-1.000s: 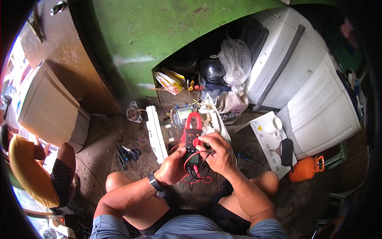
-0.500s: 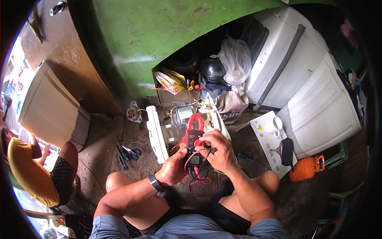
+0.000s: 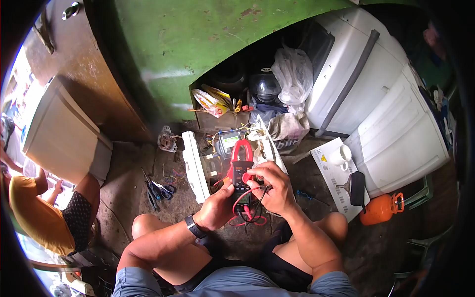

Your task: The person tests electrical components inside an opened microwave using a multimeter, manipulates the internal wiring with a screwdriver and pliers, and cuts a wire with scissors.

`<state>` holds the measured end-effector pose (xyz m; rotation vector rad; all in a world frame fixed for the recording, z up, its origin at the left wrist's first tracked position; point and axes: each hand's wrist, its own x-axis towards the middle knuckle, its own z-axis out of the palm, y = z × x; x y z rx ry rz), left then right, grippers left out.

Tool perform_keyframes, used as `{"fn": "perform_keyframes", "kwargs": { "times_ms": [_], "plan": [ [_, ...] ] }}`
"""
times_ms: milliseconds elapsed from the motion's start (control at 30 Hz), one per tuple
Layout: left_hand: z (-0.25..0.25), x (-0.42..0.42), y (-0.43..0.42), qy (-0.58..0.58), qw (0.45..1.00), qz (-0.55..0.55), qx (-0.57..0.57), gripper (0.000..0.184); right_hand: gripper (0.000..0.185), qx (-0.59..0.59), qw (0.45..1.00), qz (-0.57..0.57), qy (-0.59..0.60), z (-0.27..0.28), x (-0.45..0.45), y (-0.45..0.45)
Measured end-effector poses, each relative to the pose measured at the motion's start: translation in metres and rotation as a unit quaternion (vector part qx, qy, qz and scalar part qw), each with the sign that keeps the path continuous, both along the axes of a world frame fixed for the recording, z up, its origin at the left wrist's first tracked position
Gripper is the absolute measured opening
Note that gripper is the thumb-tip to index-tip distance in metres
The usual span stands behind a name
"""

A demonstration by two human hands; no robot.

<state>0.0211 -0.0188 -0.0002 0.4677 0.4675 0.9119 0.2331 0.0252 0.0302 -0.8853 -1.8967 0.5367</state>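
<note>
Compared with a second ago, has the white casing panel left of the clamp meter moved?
No. The white casing panel, left of the clamp meter, shows no visible shift either way against the green wall.

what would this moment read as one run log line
left hand: holding clamp meter | right hand: at meter's red dial | open white casing: beyond meter

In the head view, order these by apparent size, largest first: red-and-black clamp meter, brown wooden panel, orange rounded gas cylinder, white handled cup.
1. Wooden panel
2. Clamp meter and gas cylinder: too alike to rank; the meter looks nearer the camera
3. White cup
</note>
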Motion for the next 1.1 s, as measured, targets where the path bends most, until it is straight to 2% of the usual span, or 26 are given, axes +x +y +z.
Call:
{"fn": "perform_keyframes", "kwargs": {
  "times_ms": [267,467,533,567,633,767,833,1100],
  "plan": [
    [-0.008,0.001,0.0,0.006,1.0,-0.008,0.004,0.064,0.033,-0.026,1.0,-0.006,-0.002,-0.003,0.002,-0.001],
    [-0.006,0.001,-0.001,0.006,1.0,-0.012,-0.007,0.064,0.026,0.022,1.0,-0.014,0.005,-0.006,0.001,0.0],
    [-0.006,0.001,0.0,0.006,1.0,-0.011,0.003,0.064,0.024,-0.073,0.997,-0.027,0.029,0.002,0.0,-0.005],
    [-0.006,0.001,0.0,0.006,1.0,-0.01,0.004,0.064,0.024,-0.073,0.997,-0.026,0.029,0.001,0.0,-0.004],
    [-0.006,0.0,0.001,0.011,1.0,-0.017,0.015,0.065,0.024,0.023,0.999,-0.024,0.003,-0.004,0.001,0.0],
    [-0.007,0.003,-0.001,0.024,1.0,-0.004,0.014,0.065,0.021,0.012,1.0,-0.026,0.012,-0.009,0.001,-0.002],
    [-0.009,0.002,0.0,0.012,1.0,-0.011,0.015,0.058,0.021,0.003,0.999,-0.032,0.013,-0.009,-0.001,-0.002],
    [-0.01,0.002,-0.001,0.026,0.999,-0.006,0.022,0.06,0.026,0.032,0.998,-0.044,0.011,-0.017,-0.002,0.001]
  ]
}}
